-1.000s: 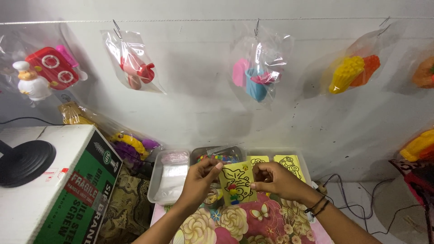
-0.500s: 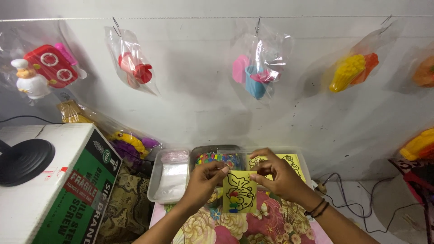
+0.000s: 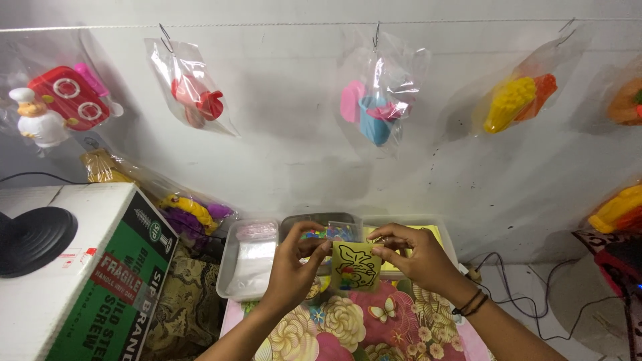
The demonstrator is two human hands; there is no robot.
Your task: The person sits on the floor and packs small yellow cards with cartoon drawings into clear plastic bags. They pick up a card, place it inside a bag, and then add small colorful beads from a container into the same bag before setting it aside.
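Observation:
A small yellow card [image 3: 356, 265] with a black outline drawing is held upright over the flowered cloth [image 3: 361, 327]. My left hand [image 3: 294, 267] pinches its left edge and my right hand [image 3: 414, 257] pinches its top right corner. A small clear bag [image 3: 341, 232] with colourful bits shows just behind the card, near my left fingers. Bracelets circle my right wrist.
Three trays stand behind the hands: a clear one [image 3: 249, 264] with plastic bags, a dark one [image 3: 314, 220], one with yellow cards [image 3: 435, 235]. A cardboard box [image 3: 87, 281] with a black disc stands left. Bagged toys [image 3: 378, 100] hang on the wall. Cables lie right.
The card has shifted slightly between my hands, from a lower tilt to upright in front of the trays. My right hand moved from the card's side to its top corner.

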